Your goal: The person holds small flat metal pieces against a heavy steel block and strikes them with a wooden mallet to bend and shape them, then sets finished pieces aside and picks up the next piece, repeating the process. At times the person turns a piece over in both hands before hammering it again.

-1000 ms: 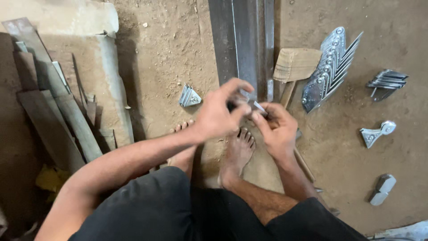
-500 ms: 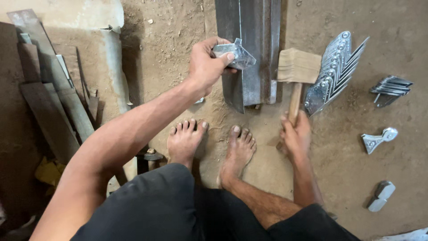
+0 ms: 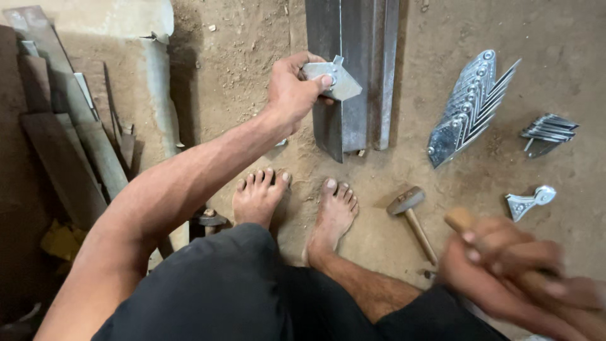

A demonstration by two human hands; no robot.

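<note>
At the lower right of the frame, nearest the camera, the right hand [image 3: 505,268] is a blur, fingers curled together around a pale wooden handle [image 3: 459,219] whose rounded end sticks out above the knuckles. The rest of that handle and whatever head it carries are hidden by the hand and cut off at the frame edge, so the tool cannot be told for certain. Dark shorts [image 3: 240,290] fill the bottom centre, and two bare feet [image 3: 297,205] stand on the dirt floor [image 3: 240,69] just above them. To the right of the feet a small hammer [image 3: 411,218] lies on the floor, apart from both hands.

From the lower left the left arm runs diagonally up to the upper centre, nearly straight at the elbow. The left hand [image 3: 291,93] is clamped on a small flat metal bracket [image 3: 333,79], thumb pressed on its face, holding it against the top edge of a long grey steel angle bar [image 3: 353,69] that runs up out of the frame.

Further right lie a fanned row of shiny pointed brackets [image 3: 470,107], a smaller stack [image 3: 548,131] and a single piece [image 3: 530,201]. At the far left, planks and metal strips [image 3: 69,145] sit in shadow, hard to separate.
</note>
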